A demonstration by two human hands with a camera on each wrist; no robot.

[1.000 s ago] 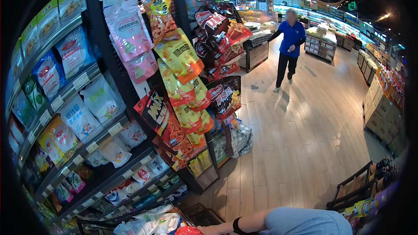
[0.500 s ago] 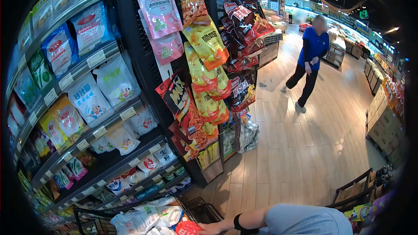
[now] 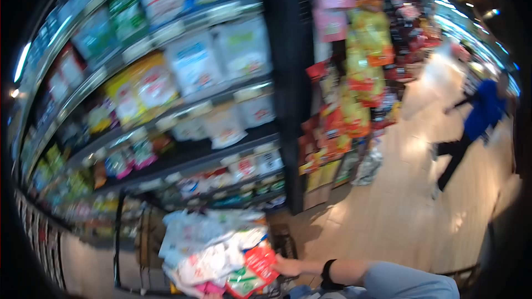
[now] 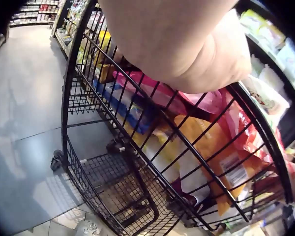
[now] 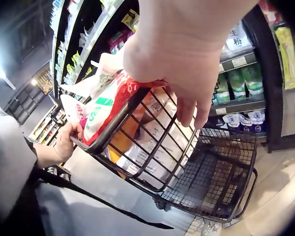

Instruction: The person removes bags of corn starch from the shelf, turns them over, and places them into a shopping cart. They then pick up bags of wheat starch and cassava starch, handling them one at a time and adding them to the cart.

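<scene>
A black wire cart basket (image 5: 137, 167) is piled with packaged bags. My right hand (image 5: 179, 73) lies over its rim, fingers extended down outside the wires, beside a red-and-white bag (image 5: 105, 108). In the head view this hand (image 3: 288, 266) touches the red bag (image 3: 260, 260) at the pile's right side. My left hand (image 5: 64, 143) has its fingers curled round the basket's corner; the head view does not show it. The left wrist view shows that hand (image 4: 211, 59) over the rim, fingertips hidden, above an orange bag (image 4: 206, 140) and pink bags (image 4: 147, 88).
Shelves of bagged goods (image 3: 199, 61) stand behind the cart, with hanging snack bags (image 3: 366, 55) at their end. A person in a blue top (image 3: 485, 111) walks on the wooden floor (image 3: 388, 210) at the right. The cart has a lower wire rack (image 5: 211, 172).
The head view has swung left, so shelves, snack bags and walking person stand farther right, and more of the cart's pile shows. My right hand stays against the red bag.
</scene>
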